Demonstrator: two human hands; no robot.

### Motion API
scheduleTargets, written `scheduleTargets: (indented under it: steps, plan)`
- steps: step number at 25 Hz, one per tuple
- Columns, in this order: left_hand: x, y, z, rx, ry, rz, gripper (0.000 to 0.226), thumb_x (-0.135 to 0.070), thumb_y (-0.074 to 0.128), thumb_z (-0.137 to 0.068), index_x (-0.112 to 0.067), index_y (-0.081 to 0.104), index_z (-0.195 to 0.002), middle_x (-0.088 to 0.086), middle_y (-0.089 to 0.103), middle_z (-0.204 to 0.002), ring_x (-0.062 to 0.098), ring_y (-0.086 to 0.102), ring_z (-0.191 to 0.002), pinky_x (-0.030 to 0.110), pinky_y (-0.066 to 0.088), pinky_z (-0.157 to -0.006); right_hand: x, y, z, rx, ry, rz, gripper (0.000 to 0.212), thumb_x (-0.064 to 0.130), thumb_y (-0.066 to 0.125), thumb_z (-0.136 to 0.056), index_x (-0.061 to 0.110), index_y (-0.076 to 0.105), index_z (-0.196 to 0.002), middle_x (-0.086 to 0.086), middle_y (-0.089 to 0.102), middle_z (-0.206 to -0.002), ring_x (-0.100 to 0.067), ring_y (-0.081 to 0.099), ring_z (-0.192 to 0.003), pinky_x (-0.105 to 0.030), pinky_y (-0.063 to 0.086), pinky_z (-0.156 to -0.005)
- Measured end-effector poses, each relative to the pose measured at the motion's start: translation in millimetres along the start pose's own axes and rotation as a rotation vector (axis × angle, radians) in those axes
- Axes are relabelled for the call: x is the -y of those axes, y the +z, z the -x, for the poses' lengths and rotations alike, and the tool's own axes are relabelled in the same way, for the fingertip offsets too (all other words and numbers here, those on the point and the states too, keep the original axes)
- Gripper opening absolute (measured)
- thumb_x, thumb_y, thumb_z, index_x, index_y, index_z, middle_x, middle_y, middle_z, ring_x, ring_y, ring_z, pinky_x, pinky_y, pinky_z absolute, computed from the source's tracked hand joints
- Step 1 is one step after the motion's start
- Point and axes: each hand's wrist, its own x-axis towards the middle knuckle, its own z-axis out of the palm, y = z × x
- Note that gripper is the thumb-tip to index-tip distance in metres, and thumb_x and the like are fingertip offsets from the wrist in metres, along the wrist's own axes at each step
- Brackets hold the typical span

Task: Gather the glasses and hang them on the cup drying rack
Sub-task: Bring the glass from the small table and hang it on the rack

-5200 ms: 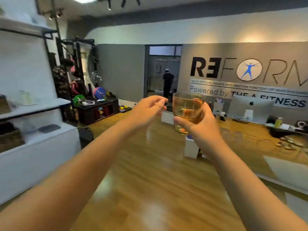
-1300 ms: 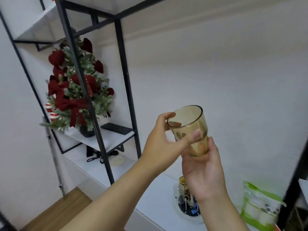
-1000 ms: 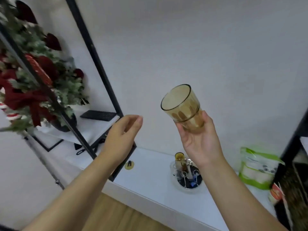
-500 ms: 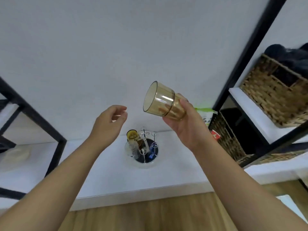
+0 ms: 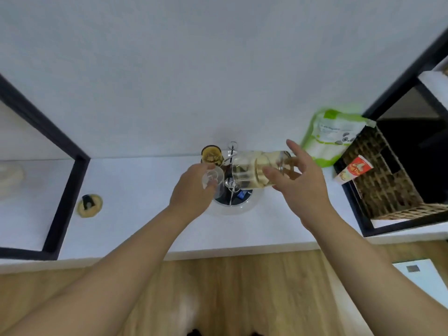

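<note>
My right hand (image 5: 297, 183) grips an amber ribbed glass (image 5: 254, 169) tipped on its side, mouth toward the left, directly over the cup drying rack (image 5: 234, 202). The rack has thin metal prongs on a round base and stands on the white counter (image 5: 135, 190). A dark amber glass (image 5: 211, 155) hangs upside down at the rack's back left. A clear glass (image 5: 213, 178) sits upside down on its left side, with my left hand (image 5: 191, 190) resting against it; whether the fingers grip it is unclear.
A green-and-white pouch (image 5: 332, 137) leans on the wall right of the rack. A wicker basket (image 5: 388, 180) with a small red-and-white carton (image 5: 354, 169) fills the black shelf frame at right. Another black frame (image 5: 65, 180) and a small yellow disc (image 5: 89, 204) are at left.
My view dropped toward the counter. My right hand lowered the amber glass from above onto the rack, tipping it sideways. My left hand came down to the clear glass on the rack.
</note>
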Motion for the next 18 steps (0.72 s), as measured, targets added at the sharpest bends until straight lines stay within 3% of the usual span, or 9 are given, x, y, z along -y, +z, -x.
scheduleTargets:
  steps: [2,5,7,9,11,14,18]
  plan:
    - [14,16,-13,-0.036,0.015,0.006,0.04,-0.028,0.06,-0.101,-0.026,0.058,-0.141,-0.003,0.056,-0.147,0.019,0.052,-0.133,0.025,0.035,-0.096,-22,12,-15,-0.007,-0.048,0.109,0.081,0.023,0.088,-0.085,0.034,0.049,-0.155,0.02,0.059,-0.108,0.001,0.068,-0.097,-0.01,0.053,-0.085]
    - [25,33,-27,-0.075,0.046,-0.003,0.04,-0.027,0.06,-0.101,-0.027,0.058,-0.141,-0.003,0.057,-0.146,0.019,0.05,-0.133,0.027,0.036,-0.097,-43,17,-31,0.004,-0.09,0.28,0.086,0.032,0.087,-0.084,0.035,0.044,-0.159,0.02,0.057,-0.111,0.005,0.062,-0.094,0.004,0.04,-0.075]
    - [34,43,-35,-0.09,0.064,-0.02,0.041,-0.026,0.06,-0.1,-0.028,0.057,-0.141,-0.004,0.057,-0.145,0.02,0.049,-0.134,0.028,0.036,-0.097,-57,18,-37,0.038,-0.109,0.398,0.09,0.037,0.086,-0.083,0.038,0.04,-0.16,0.013,0.058,-0.122,-0.004,0.062,-0.104,-0.002,0.04,-0.085]
    - [45,51,-41,-0.09,0.069,-0.056,0.043,-0.025,0.061,-0.099,-0.027,0.056,-0.142,-0.003,0.057,-0.145,0.022,0.049,-0.134,0.03,0.038,-0.097,-69,23,-41,0.083,-0.156,0.486,0.093,0.041,0.085,-0.082,0.039,0.037,-0.161,0.007,0.062,-0.133,-0.014,0.061,-0.117,-0.024,0.048,-0.101]
    - [54,59,-45,-0.084,0.082,-0.102,0.046,-0.025,0.063,-0.098,-0.026,0.054,-0.143,-0.002,0.056,-0.147,0.024,0.047,-0.135,0.036,0.044,-0.101,-78,29,-46,0.116,-0.2,0.551,0.096,0.045,0.084,-0.08,0.037,0.035,-0.163,0.003,0.064,-0.135,-0.018,0.062,-0.12,-0.038,0.05,-0.105]
    - [63,71,-52,-0.102,0.111,-0.126,0.047,-0.03,0.064,-0.098,-0.027,0.053,-0.143,-0.004,0.052,-0.149,0.023,0.046,-0.136,0.043,0.047,-0.105,-89,38,-53,0.15,-0.275,0.673,0.097,0.048,0.082,-0.081,0.034,0.032,-0.164,-0.002,0.064,-0.131,-0.022,0.064,-0.116,-0.036,0.051,-0.096]
    - [71,81,-55,-0.176,0.128,-0.133,0.046,-0.038,0.066,-0.097,-0.03,0.054,-0.141,-0.005,0.051,-0.149,0.02,0.047,-0.134,0.029,0.041,-0.095,-99,49,-57,0.201,-0.321,0.788,0.096,0.049,0.077,-0.086,0.036,0.024,-0.166,0.003,0.059,-0.129,-0.019,0.059,-0.112,-0.027,0.038,-0.082]
